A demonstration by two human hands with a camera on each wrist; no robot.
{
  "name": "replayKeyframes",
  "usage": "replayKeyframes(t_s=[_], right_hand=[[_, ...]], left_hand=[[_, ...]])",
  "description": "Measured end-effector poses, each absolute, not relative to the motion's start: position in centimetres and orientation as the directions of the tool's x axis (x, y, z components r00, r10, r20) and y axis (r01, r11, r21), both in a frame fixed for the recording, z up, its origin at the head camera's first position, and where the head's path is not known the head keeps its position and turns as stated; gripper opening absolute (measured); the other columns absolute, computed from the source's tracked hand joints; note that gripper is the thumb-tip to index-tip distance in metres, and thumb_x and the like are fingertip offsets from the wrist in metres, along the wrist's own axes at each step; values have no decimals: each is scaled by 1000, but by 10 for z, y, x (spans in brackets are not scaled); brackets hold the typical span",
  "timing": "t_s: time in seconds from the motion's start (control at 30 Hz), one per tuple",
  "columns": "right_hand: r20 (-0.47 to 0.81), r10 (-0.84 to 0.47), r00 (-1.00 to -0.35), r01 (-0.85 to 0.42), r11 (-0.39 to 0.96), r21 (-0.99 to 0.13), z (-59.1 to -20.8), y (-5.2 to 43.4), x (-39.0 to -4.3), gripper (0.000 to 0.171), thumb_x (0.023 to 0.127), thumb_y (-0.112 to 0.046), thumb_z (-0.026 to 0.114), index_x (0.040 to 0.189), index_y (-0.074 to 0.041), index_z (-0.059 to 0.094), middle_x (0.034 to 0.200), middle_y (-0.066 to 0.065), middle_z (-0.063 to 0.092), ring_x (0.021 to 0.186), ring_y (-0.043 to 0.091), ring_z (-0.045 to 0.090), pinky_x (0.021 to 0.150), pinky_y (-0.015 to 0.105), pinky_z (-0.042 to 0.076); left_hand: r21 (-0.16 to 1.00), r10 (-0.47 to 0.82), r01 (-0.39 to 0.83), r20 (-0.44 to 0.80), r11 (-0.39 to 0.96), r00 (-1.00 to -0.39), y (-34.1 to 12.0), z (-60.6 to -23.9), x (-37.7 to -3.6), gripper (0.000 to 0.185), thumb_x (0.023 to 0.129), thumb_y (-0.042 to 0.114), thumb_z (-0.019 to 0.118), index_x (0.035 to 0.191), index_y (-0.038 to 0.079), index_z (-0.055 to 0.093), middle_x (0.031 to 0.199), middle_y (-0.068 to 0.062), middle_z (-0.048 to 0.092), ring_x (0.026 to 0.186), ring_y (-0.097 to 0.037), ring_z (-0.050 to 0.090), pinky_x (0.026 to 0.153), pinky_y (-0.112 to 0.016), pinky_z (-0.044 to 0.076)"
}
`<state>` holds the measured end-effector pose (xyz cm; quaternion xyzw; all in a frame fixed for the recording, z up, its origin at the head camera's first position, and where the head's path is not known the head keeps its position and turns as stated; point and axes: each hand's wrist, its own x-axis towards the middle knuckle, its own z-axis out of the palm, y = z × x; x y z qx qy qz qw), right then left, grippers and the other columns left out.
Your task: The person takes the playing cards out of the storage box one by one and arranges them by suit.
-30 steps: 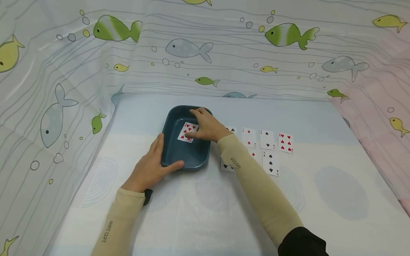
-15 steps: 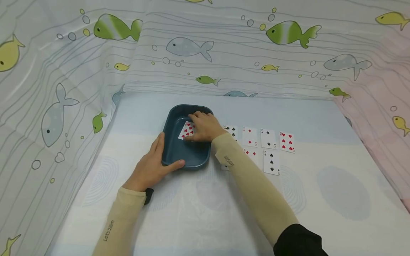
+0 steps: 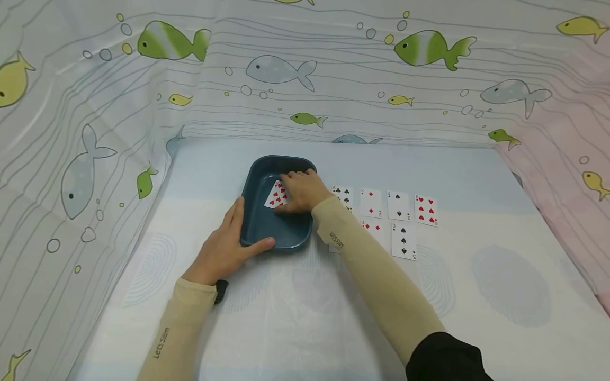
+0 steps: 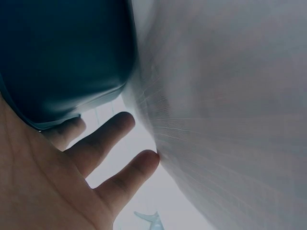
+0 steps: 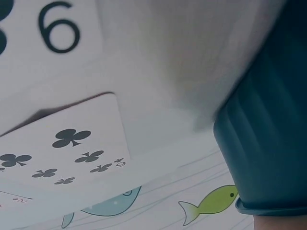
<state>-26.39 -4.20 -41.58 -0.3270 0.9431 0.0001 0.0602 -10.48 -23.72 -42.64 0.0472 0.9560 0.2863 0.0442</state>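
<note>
A dark blue plastic tub (image 3: 274, 233) stands on the table, with a hearts playing card (image 3: 276, 197) lying face up inside. My left hand (image 3: 226, 246) lies against the tub's left side and near corner, its thumb over the near rim. The fingers in the left wrist view look straight and spread beside the tub. Into the tub reaches my right hand (image 3: 305, 191), over the card's right part. Its thumb is at the card's near edge and its other fingers lie toward the far side. The right wrist view hides the fingers, so a pinch cannot be confirmed.
Right of the tub, face-up cards lie in two rows, including a six of clubs (image 3: 342, 196), two of diamonds (image 3: 370, 202), two of spades (image 3: 398, 205), six of hearts (image 3: 426, 210) and three of spades (image 3: 403, 241). The right sleeve (image 3: 376, 275) covers part of the near row.
My right hand has shifted slightly down in the tub and now covers more of the hearts card. Its forearm has moved a little left, uncovering more of the six of clubs. My left hand stays put.
</note>
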Motion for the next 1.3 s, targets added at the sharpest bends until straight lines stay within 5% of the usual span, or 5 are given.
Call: replayKeyframes(t_s=[0.63,1.3], right_hand=[[-97,-639,-763,-640,768,-18,-417,-42,-265,94,85,-68,65,155,-10,41,147,9,52,135,24,47,116,41,33],[158,-707,-689,-725,670,-162,-419,-30,-261,92,81,-57,70,154,-8,42,138,12,45,122,26,45,105,40,43]], left_hand=[[557,114,61,-59,828,-992,-237,-426,-106,123,82,80,60,163,18,-11,170,-5,-1,148,-41,28,111,-61,33],[557,112,55,-69,829,-991,-237,-427,-105,123,83,81,58,163,18,-10,170,-6,0,145,-44,31,109,-62,35]])
